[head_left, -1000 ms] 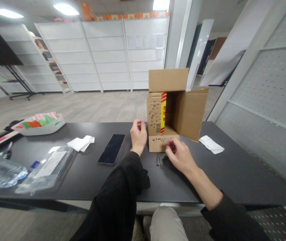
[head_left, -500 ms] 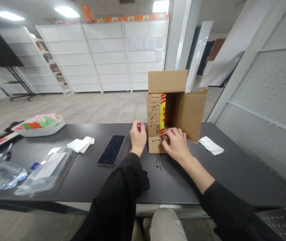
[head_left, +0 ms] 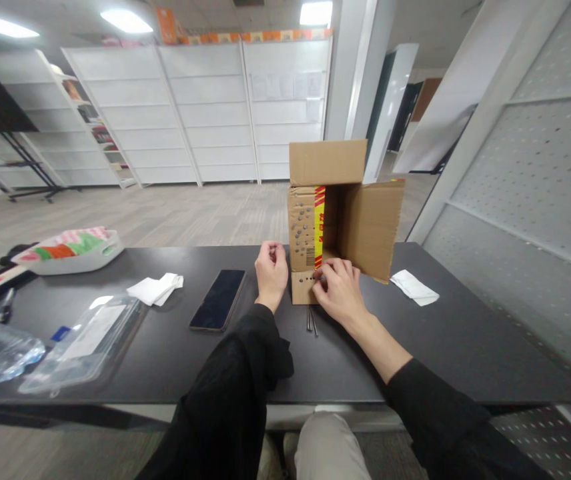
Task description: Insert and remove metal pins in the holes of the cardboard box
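An open cardboard box (head_left: 301, 233) stands on the dark table, its flaps spread and a yellow-red tape strip down its front. Several round grey nail heads dot its left face, and a row of dark spots crosses the lower flap (head_left: 301, 293). My right hand (head_left: 340, 290) is at that lower flap, its thumb and index finger pinched; what is between them is too small to name. Just left of the box is my left hand (head_left: 271, 270), raised with fingers curled together, their contents hidden. A few nails (head_left: 311, 321) lie on the table below the flap.
A black phone (head_left: 218, 300) lies left of my hands, with white tissue (head_left: 155, 289) beyond it. Farther left are a clear plastic case (head_left: 85, 343), a water bottle (head_left: 0, 347) and a white basket (head_left: 73, 260). Another tissue (head_left: 414, 287) lies right of the box.
The whole view has shifted slightly, so the box and table items appear a little further left. Both hands keep nearly the same place relative to the box.
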Tool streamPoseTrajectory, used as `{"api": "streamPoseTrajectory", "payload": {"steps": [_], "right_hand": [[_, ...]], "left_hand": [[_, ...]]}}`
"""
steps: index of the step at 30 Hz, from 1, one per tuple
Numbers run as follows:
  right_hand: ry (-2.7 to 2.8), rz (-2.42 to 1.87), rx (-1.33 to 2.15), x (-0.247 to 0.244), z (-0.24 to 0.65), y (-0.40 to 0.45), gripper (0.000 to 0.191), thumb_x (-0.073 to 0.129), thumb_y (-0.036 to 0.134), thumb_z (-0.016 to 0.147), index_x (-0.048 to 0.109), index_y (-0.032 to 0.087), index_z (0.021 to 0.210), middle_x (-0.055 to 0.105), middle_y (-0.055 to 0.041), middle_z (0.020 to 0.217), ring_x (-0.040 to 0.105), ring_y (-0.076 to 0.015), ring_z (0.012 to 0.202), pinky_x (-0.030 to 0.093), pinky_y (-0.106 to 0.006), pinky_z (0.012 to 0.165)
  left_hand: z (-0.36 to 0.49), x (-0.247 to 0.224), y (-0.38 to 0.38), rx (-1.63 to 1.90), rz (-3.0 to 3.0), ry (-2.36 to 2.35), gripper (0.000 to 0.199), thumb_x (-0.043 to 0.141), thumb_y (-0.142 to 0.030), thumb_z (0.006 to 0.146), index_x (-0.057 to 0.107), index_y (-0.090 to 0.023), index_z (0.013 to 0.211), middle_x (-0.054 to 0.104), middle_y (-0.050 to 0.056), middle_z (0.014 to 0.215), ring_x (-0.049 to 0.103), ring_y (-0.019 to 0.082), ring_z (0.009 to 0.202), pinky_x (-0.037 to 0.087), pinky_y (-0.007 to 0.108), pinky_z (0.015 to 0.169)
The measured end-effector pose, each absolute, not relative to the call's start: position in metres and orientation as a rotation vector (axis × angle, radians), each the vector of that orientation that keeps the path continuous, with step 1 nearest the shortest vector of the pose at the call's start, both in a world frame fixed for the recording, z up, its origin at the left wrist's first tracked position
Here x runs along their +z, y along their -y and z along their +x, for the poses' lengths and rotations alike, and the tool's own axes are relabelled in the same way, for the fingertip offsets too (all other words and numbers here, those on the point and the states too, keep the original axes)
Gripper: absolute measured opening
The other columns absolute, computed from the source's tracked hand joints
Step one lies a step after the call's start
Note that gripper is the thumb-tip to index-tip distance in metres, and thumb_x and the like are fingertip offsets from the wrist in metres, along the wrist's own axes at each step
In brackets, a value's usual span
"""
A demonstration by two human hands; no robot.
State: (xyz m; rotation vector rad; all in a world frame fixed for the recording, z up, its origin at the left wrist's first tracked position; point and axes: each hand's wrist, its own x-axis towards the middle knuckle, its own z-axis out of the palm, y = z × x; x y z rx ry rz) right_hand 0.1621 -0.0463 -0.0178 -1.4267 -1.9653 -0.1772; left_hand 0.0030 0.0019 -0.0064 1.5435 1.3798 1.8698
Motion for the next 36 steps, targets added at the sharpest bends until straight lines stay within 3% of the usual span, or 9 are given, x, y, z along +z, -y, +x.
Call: {"api": "streamPoseTrajectory", "payload": {"steps": [25,31,36], "right_hand": [[1.897,-1.403,-0.189,-0.027,0.159,0.045,0.012,0.051,0.017,0.079,0.060,0.020,0.087,0.061,-0.0098,0.101,0.047,-0.0270,0.099,0.033,-0.040,0.085],[1.892,-1.392,-0.216,-0.028,0.159,0.046,0.010,0.052,0.017,0.080,0.059,0.019,0.087,0.062,-0.0086,0.099,0.048,-0.0259,0.099,0.033,-0.040,0.085],[1.866,-1.373,-0.225,-0.030,0.159,0.045,0.010,0.052,0.016,0.080,0.058,0.020,0.087,0.062,-0.0083,0.097,0.048,-0.0262,0.097,0.032,-0.040,0.085]], "left_hand": [[0.001,-0.006,-0.001,1.814,1.586,-1.482,0.016,0.049,-0.032,0.090,0.055,-0.019,0.085,0.062,0.000,0.072,0.058,0.013,0.067,0.045,0.023,0.067],[-0.004,-0.004,0.009,1.555,1.765,-1.741,0.017,0.045,-0.033,0.091,0.057,-0.021,0.091,0.066,0.002,0.078,0.062,0.015,0.070,0.044,0.026,0.069],[-0.020,0.006,0.026,1.118,1.971,-2.158,0.016,0.052,-0.027,0.084,0.058,-0.022,0.098,0.071,0.006,0.095,0.064,0.023,0.095,0.043,0.034,0.084]]}}
